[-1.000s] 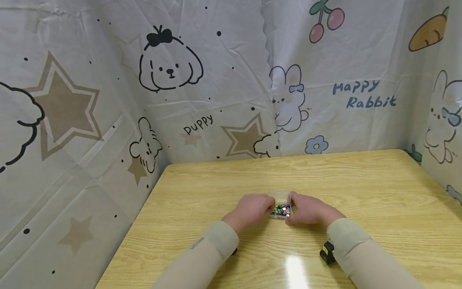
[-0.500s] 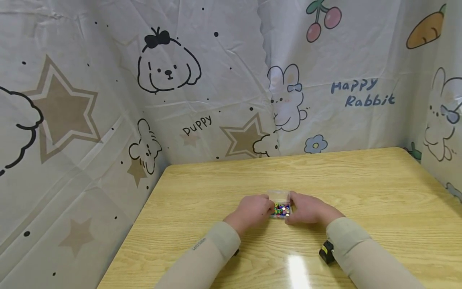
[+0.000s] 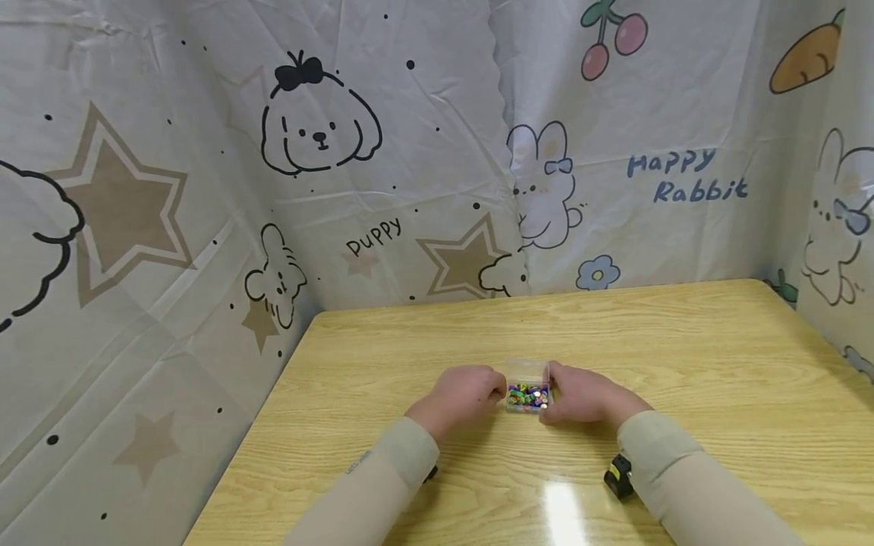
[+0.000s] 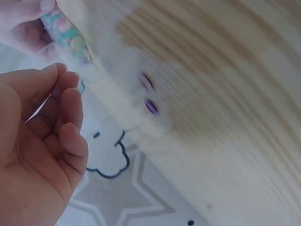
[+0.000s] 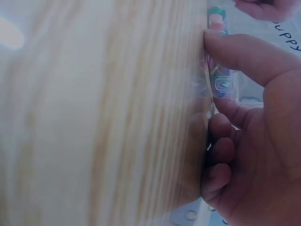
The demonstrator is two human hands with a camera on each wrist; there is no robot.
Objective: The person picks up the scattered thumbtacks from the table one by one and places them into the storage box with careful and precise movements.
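Note:
In the head view, a small clear plastic box (image 3: 528, 411) stands on the table with its transparent lid (image 3: 527, 370) raised at the back. Small shiny discs (image 3: 526, 396) of many colours fill it. My right hand (image 3: 580, 394) grips its right side; in the right wrist view the thumb lies by the front clasp (image 5: 223, 84). Just left of the box is my left hand (image 3: 464, 390), fingers curled, thumb and forefinger tips together; I cannot tell whether they pinch anything. In the left wrist view, a blurred purple disc (image 4: 151, 107) and a paler purple oval (image 4: 146, 82) show beside that hand.
The wood-grain table (image 3: 410, 341) has a glossy surface with a bright light reflection. Patterned white curtains (image 3: 444, 136) hang behind it and along its sides. A small black device (image 3: 619, 476) sits under the right wrist.
My left hand has drawn out of the box's left end and moved left, so more of the discs show. The right hand stays at the box's right side.

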